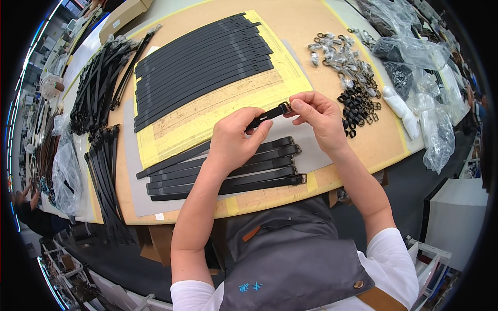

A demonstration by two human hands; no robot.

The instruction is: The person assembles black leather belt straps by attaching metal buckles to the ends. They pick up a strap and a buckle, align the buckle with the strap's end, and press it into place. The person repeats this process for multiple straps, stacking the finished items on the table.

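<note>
My left hand (234, 139) is closed round a black belt strap (273, 113) near its end, where an oblong slot shows. At that end a dark metal buckle (285, 107) sits on the strap, and my right hand (320, 118) pinches it between thumb and fingers. The strap's tail appears to run down left from under my left hand. Just below my hands lie several black belts with buckles (270, 155), side by side on a grey sheet (316, 173). What is inside my left palm is hidden.
Beyond my hands, black straps (202, 67) lie in rows on a yellow-edged board (228, 106). To the right are piled loose buckles (353, 65) and black loops (355, 106), near clear plastic bags (438, 119). Bundled straps (104, 78) lie left; some (106, 176) hang over the table edge.
</note>
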